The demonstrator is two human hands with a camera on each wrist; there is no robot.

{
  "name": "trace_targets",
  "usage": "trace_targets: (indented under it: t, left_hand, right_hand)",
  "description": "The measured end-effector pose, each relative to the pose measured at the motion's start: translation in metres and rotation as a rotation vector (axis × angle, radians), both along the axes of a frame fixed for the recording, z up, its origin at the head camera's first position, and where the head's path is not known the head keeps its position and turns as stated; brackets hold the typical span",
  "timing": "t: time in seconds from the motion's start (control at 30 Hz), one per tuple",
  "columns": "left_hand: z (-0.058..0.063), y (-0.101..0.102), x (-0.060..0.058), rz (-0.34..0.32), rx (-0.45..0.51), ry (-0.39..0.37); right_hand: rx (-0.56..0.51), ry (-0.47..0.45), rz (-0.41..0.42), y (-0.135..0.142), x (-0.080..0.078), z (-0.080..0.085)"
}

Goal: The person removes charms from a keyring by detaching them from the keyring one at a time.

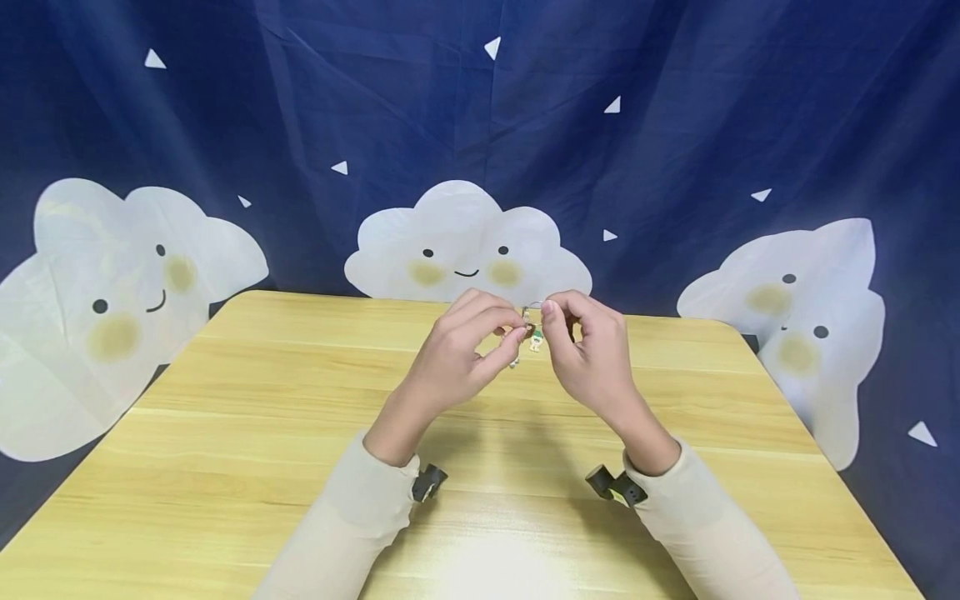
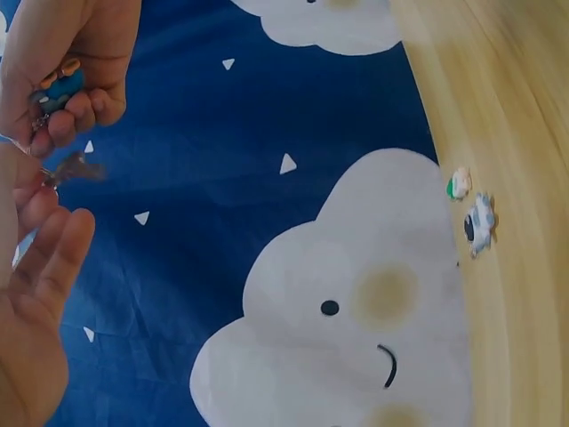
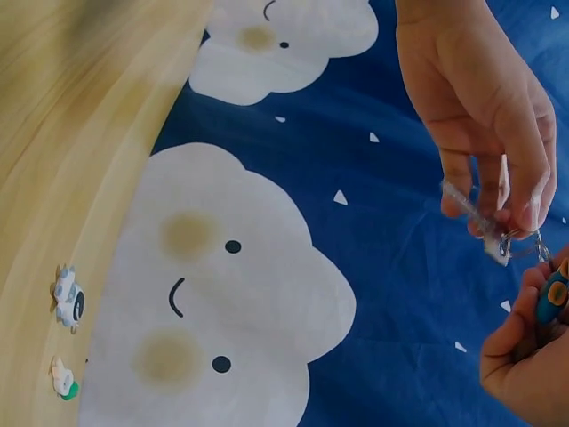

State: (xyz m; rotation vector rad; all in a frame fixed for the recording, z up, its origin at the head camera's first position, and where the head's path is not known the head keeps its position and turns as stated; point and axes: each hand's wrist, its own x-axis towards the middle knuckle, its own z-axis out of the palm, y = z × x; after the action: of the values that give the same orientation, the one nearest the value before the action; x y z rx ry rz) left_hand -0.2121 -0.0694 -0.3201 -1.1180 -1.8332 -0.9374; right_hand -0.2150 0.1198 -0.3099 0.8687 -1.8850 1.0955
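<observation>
My left hand (image 1: 467, 348) pinches a small metal ring (image 3: 508, 242) with a flat, see-through piece (image 3: 467, 206) hanging from it; that piece is blurred in the left wrist view. Facing it, my right hand (image 1: 594, 354) curls round a small blue and orange figure charm (image 3: 553, 298), and a metal link runs from this charm toward the left fingers. Both hands are raised over the far part of the table, fingertips close together. Whether the link and the ring are joined, I cannot tell.
Two small figures lie on the wooden table (image 1: 300, 433) beyond the hands: a white one with green (image 1: 537, 340) and a white and pale blue one (image 2: 480, 222), mostly hidden in the head view. A dark blue curtain (image 1: 420, 108) with clouds hangs behind the table's far edge.
</observation>
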Motion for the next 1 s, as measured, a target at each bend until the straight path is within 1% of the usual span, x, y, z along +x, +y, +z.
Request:
trace_targets:
  t: [0.1,0.17,0.37,0.43,0.6,0.8,1.0]
  left_hand:
    - [0.0005,-0.0007,0.0001,0.018,-0.042,0.051]
    - [0.0000,-0.0005,-0.0002,0.018,-0.052,0.057]
    - [-0.0042,0.0032,-0.0021,-0.046,-0.010,-0.014]
    - [-0.0052,0.0043,-0.0020,-0.055,0.002,-0.029]
    - [-0.0053,0.0041,-0.0013,-0.023,0.010,-0.019]
    - [-0.0024,0.0024,0.0001,0.034,-0.013,0.039]
    - [-0.0010,0.0022,0.0012,0.047,-0.025,0.090]
  right_hand:
    - [-0.017,-0.013,-0.006,0.0012,-0.0011,0.0003]
    - [-0.032,-0.017,-0.007,0.0015,-0.0014,0.0004]
    - [-0.013,-0.011,-0.002,-0.0001,0.0003,0.0005]
    - [-0.005,-0.008,0.000,-0.0007,0.0008,0.0003]
    - [-0.013,-0.004,0.000,-0.0011,0.0021,0.0007]
    - [-0.014,0.000,-0.005,-0.0003,0.0018,0.0013]
    - [-0.028,-0.021,-0.020,0.0013,-0.0002,0.0013]
